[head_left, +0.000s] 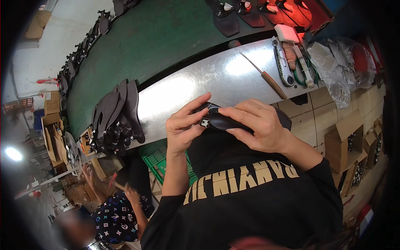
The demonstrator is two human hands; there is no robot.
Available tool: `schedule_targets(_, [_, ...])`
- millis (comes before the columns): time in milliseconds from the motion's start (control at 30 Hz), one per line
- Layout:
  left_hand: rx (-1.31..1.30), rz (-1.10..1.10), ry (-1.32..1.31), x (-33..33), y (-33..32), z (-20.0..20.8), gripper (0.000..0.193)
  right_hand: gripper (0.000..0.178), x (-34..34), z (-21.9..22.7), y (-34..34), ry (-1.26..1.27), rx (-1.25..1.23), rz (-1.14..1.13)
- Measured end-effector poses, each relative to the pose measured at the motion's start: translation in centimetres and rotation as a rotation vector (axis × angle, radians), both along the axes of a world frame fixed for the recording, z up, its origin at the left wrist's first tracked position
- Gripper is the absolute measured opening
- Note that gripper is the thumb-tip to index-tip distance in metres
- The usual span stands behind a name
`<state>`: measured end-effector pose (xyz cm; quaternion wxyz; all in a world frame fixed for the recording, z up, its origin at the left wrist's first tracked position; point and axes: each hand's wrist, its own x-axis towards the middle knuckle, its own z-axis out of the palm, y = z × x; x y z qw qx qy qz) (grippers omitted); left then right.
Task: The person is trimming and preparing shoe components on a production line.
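Over the near edge of the metal bench, a glossy black curved part point(225, 122) is in both my hands. My left hand point(180, 130) holds its left end, with fingertips beside a small square metal-looking fitting point(204, 122). From the other side, my right hand point(264, 127) grips the part, thumb below and index fingertip pressed on a small black piece at its upper edge. A dark, rounded end point(284, 120) shows past the right hand. My fingers and palms cover much of the part, so its exact kind is unclear.
On the bench point(166, 98) lie a wooden-handled awl point(273, 84), a grey box-cutter-like tool point(283, 62), a syringe point(304, 66) and a white block point(286, 33). Stacked dark curved pieces point(118, 108) sit left. Beyond runs a green belt point(158, 41). Another person point(118, 216) works lower left.
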<state>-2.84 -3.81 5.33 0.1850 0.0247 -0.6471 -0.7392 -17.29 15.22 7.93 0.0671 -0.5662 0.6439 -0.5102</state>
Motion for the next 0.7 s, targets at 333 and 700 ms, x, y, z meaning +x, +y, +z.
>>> schedule_targets(333, [-0.097, -0.011, 0.052, 0.1, 0.4, 0.7, 0.047, 0.046, 0.5, 0.3, -0.2, 0.035, 0.049, 0.002])
schedule_targets(700, [0.118, 0.05, -0.259, -0.1, 2.2, 0.7, 0.049, 0.031, 0.5, -1.3, -0.7, -0.205, 0.17, -0.038])
